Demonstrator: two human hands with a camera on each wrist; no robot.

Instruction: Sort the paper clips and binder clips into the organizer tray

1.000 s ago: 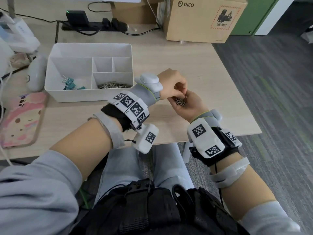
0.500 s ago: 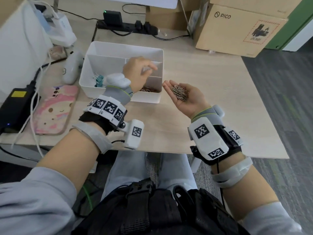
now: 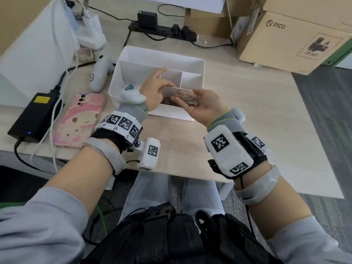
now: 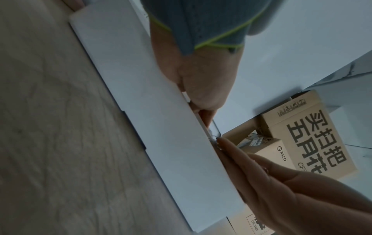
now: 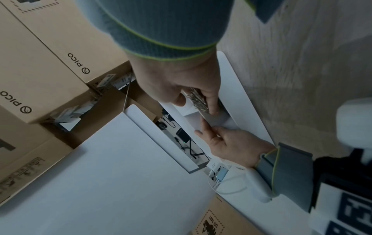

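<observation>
Two hands meet over the tray's [image 3: 198, 62] near-right compartment: your right hand [image 3: 203, 104] lies palm up and cupped, cradling a loose heap of thin wire paper clips [image 3: 187, 100] right above that compartment's near wall, where more clips already lie. Your left hand [image 3: 155, 90] hovers just beside it, fingers spread and relaxed, holding nothing. The drop spot sits directly under the right palm, so the right hand is nearer; tipping it leftward should probably spill the heap in. Teal binder clips [image 3: 128, 86] rest in the left compartment. White plastic tray, smooth walls, on the wood-grain desk [image 3: 247, 115].
</observation>
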